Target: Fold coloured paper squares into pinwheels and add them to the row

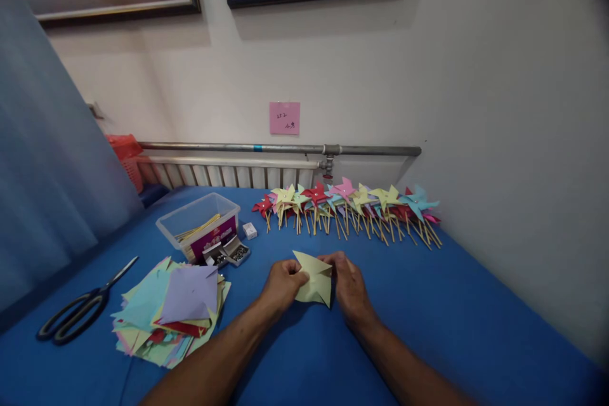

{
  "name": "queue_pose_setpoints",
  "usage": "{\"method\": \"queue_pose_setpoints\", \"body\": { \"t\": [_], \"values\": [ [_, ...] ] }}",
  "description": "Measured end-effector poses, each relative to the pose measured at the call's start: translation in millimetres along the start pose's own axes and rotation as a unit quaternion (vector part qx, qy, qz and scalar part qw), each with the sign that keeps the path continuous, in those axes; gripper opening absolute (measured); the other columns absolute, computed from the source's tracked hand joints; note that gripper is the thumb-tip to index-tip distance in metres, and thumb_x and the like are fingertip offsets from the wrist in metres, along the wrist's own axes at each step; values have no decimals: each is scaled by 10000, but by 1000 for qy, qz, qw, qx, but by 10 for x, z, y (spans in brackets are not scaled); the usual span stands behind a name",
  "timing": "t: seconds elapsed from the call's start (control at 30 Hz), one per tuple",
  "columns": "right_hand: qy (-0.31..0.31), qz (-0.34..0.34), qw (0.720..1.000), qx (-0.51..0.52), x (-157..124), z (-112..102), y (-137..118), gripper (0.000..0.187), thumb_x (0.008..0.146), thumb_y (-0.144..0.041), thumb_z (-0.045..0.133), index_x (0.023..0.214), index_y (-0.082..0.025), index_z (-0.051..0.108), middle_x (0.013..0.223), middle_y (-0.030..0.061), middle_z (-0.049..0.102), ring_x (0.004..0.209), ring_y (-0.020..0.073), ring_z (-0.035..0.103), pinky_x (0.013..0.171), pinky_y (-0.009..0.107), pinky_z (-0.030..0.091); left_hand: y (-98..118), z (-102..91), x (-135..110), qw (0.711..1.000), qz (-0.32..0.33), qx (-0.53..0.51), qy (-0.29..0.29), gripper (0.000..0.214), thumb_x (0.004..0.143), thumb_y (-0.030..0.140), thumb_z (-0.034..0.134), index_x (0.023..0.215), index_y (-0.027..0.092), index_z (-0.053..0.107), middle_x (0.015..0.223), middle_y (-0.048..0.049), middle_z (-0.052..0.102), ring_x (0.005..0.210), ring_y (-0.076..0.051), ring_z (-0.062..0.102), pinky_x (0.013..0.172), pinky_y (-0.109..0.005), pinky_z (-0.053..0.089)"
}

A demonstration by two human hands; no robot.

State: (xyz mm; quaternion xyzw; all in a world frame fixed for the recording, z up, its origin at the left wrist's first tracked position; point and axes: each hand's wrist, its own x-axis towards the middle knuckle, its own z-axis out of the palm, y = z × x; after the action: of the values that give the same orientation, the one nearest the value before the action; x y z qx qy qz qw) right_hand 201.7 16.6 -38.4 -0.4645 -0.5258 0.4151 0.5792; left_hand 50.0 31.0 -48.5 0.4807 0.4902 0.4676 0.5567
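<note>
Both of my hands meet over a pale yellow paper square [314, 279] with folded corners, held just above the blue table [428, 330]. My left hand [283, 283] pinches its left side with fingers closed. My right hand [349, 285] grips its right side, fingers curled on the paper. Behind them lies a row of several finished paper pinwheels [352, 206] on wooden sticks.
A stack of coloured paper squares [171, 311] lies at the left, black scissors [78, 312] further left. A clear plastic box [200, 223] holds sticks; small open boxes of pins [228, 252] sit beside it. A radiator [228, 171] and wall close the back.
</note>
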Motion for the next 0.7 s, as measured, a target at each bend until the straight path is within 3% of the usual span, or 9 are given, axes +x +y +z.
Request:
{"method": "queue_pose_setpoints", "body": {
  "t": [0.1, 0.23, 0.37, 0.53, 0.7],
  "values": [
    [-13, 22, 999, 32, 50, -4, 52, 491, 875, -669, 493, 720, -222, 622, 781, 43, 701, 711, 202, 612, 666, 305, 480, 24, -2, -19, 1000, -3, -3, -10, 189, 596, 260, 657, 563, 191, 484, 482, 46, 496, 423, -77, 386, 448, -220, 281],
    [-12, 45, 998, 36, 71, 29, 87, 401, 730, -575, 731, 900, -220, 657, 889, 38, 704, 770, 201, 612, 703, 311, 482, 53, -2, -37, 1000, -3, -3, -15, 191, 599, 261, 669, 564, 188, 495, 475, 49, 482, 423, -76, 376, 446, -221, 270],
    [-8, 56, 995, 85, 59, 69, 109, 526, 656, -522, 806, 1049, -224, 624, 1068, 76, 692, 944, 226, 635, 823, 347, 493, 80, -6, -41, 1000, -14, -12, -15, 188, 597, 250, 684, 575, 184, 509, 480, 46, 492, 428, -80, 384, 448, -223, 275],
    [-59, 119, 977, 166, 14, 116, 137, 696, 641, -489, 840, 1211, -231, 536, 1051, 67, 687, 797, 205, 668, 718, 335, 511, 168, -21, -76, 998, -33, -49, 2, 176, 579, 225, 691, 563, 174, 523, 475, 42, 508, 422, -76, 393, 447, -214, 272],
    [-40, 142, 964, 220, -10, 150, 148, 991, 606, -413, 882, 1409, -229, 332, 1016, 47, 688, 784, 203, 682, 741, 337, 516, 208, -19, -98, 996, -38, -75, -7, 116, 558, 204, 654, 575, 166, 546, 497, 31, 541, 436, -80, 423, 460, -211, 291]
  ]
}}
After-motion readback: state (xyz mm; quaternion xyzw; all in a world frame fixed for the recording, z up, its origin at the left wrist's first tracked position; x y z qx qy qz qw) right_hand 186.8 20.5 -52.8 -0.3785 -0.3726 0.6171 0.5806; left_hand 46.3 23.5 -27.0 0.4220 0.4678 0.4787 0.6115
